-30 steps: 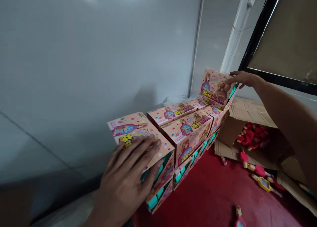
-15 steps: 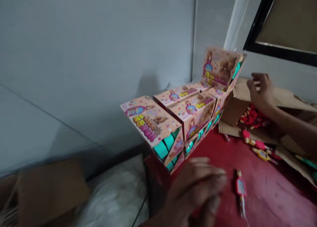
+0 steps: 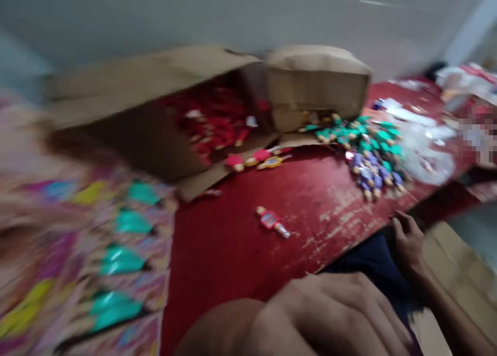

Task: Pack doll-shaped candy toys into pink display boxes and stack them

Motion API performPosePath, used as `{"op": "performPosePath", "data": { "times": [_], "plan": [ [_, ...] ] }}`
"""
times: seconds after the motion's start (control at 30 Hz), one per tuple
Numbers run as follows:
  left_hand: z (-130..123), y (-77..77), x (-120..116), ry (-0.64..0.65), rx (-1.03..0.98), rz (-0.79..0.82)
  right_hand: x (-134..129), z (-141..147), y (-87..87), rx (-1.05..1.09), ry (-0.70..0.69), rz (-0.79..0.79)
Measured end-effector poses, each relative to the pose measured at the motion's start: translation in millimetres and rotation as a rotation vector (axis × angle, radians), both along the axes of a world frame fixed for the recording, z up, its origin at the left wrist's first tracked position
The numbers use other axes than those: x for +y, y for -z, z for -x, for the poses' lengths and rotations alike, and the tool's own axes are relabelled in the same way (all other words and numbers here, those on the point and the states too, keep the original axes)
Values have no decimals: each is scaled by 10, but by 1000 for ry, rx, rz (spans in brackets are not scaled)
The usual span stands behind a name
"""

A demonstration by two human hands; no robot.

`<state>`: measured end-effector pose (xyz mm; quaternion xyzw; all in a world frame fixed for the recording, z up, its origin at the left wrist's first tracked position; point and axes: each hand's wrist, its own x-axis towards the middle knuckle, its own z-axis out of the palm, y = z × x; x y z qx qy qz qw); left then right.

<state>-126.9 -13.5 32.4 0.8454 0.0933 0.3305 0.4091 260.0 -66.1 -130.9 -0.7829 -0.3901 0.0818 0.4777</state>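
Note:
My left hand (image 3: 322, 314) is large and close to the camera at the bottom, its back towards me; the fingertips are out of sight, so its grip cannot be told. Beside the table's front edge, my right hand (image 3: 409, 242) hangs with loosely bent fingers apart and nothing seen in it. A small red doll-shaped toy (image 3: 269, 219) with a clear wrapped end lies alone on the red table (image 3: 217, 242). At the left, blurred and near, stand pink printed display boxes (image 3: 42, 252) holding teal pieces (image 3: 120, 260).
An open carton (image 3: 128, 133) on its side holds many red toys (image 3: 217, 123). A second carton (image 3: 314, 89) has teal toys (image 3: 361, 133) spilling out, with purple toys (image 3: 370, 174) in front. Clear plastic bags (image 3: 427, 148) lie right of them. Another cardboard box (image 3: 462, 278) stands below the table.
The view has swung right and nearer to the table, bringing the second carton and toy piles into sight. My right hand has left the carton of red toys and lowered towards the table edge.

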Motion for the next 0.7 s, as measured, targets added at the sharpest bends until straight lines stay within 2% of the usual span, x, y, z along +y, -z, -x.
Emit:
{"op": "performPosePath", "data": {
  "times": [0.07, 0.13, 0.2, 0.23, 0.3, 0.37, 0.47, 0.53, 0.6, 0.7],
  "plan": [
    [-529, -55, 156, 144, -126, 206, -503, -357, 163, 91, 258, 13],
    [-1083, 36, 234, 156, -179, 325, -863, -586, 403, 164, 404, 31],
    [-1504, 319, 272, 15, -128, 329, -1051, -674, 685, 234, 446, 64],
    [-1636, 525, 291, -105, -73, 301, -1087, -665, 820, 275, 439, 85],
    [-1738, 1006, 315, -353, 41, 183, -1083, -550, 1041, 312, 372, 141],
    [-1667, 1490, 263, -483, 193, 84, -1020, -357, 1169, 302, 229, 175],
    [-1410, 2050, -56, -625, 322, 130, -847, -150, 1219, 203, -137, 200],
    [-1213, 2294, -384, -826, 314, 225, -622, -142, 1224, 58, -472, 175],
    [-984, 2467, -737, -1112, 268, 303, -276, -139, 1237, -99, -807, 94],
    [-534, 2670, -1313, -1597, 192, 388, 277, 93, 1212, -297, -1153, -77]
  ]
}}
